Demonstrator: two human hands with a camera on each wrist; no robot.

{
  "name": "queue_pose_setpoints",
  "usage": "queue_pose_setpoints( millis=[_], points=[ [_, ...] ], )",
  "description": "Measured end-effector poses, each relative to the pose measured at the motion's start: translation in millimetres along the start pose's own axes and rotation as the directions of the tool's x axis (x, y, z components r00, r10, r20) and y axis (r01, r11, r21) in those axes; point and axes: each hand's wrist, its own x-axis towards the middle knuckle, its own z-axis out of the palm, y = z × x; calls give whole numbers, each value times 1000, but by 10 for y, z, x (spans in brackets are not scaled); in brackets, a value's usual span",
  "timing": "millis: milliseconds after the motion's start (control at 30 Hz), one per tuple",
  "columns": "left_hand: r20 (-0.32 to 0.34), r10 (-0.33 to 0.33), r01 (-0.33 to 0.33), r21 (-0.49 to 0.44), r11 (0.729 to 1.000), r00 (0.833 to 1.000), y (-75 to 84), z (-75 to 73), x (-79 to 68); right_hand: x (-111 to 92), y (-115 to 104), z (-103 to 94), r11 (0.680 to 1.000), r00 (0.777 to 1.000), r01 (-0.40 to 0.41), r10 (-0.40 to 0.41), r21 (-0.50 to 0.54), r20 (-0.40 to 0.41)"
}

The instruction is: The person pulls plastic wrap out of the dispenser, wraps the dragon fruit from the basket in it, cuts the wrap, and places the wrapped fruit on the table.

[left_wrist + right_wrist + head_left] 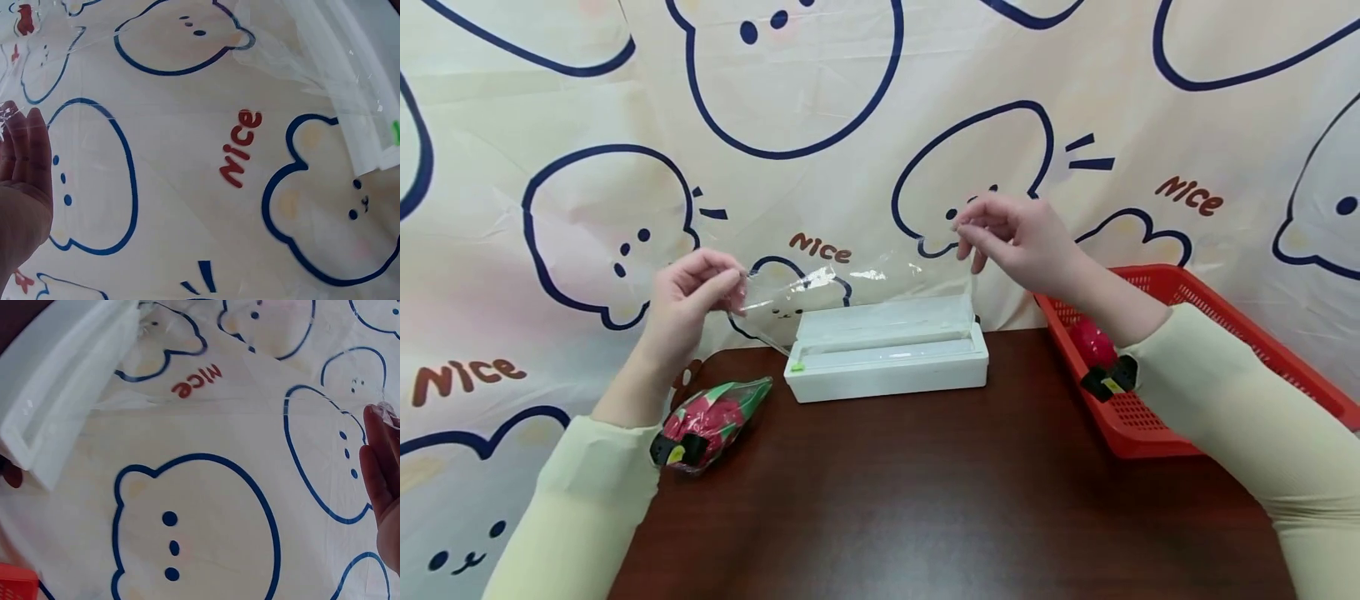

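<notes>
Clear plastic wrap (831, 279) stretches between both raised hands, above and behind a white cling film dispenser (887, 382) with its lid tilted up. My left hand (691, 292) pinches the sheet's left corner, thumb against curled fingers. Higher up on the right, my right hand (1011, 237) pinches the other corner. In the left wrist view the film (294, 69) runs down toward the dispenser (369, 119). The right wrist view shows my right hand (386, 481) with bunched film at its fingertips.
A pink and green dragon fruit (718, 412) in clear plastic lies on the dark table (880, 500), below my left wrist. To the right stands a red basket (1150, 446) holding a pinkish-red round thing (1092, 342), partly hidden by my right arm. A patterned cloth (820, 200) hangs behind.
</notes>
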Motion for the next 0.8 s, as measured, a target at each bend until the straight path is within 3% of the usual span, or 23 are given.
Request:
queue_pose_setpoints(
  millis=[100, 233, 333, 533, 667, 800],
  points=[
    [41, 3, 0, -60, 998, 999, -75, 25, -122, -99, -51, 42, 1000, 999, 20, -19, -12, 44],
    [94, 0, 14, -140, 990, 996, -172, 80, -277, -251, 147, 127, 998, 993, 64, -63, -6, 102],
    [122, -53, 73, -158, 985, 991, -252, 113, -412, -369, 316, 210, 996, 985, 82, -85, 24, 147],
    [213, -167, 210, -198, 957, 963, -452, 156, -716, -620, 364, 362, 995, 965, 27, -50, 94, 256],
    [249, -242, 273, -99, 957, 938, -594, 191, -938, -809, 414, 465, 991, 935, -40, -7, 125, 354],
    [266, -344, 355, 5, 935, 901, -709, 202, -1122, -1003, 475, 574, 985, 904, -90, 18, 150, 427]
  ],
)
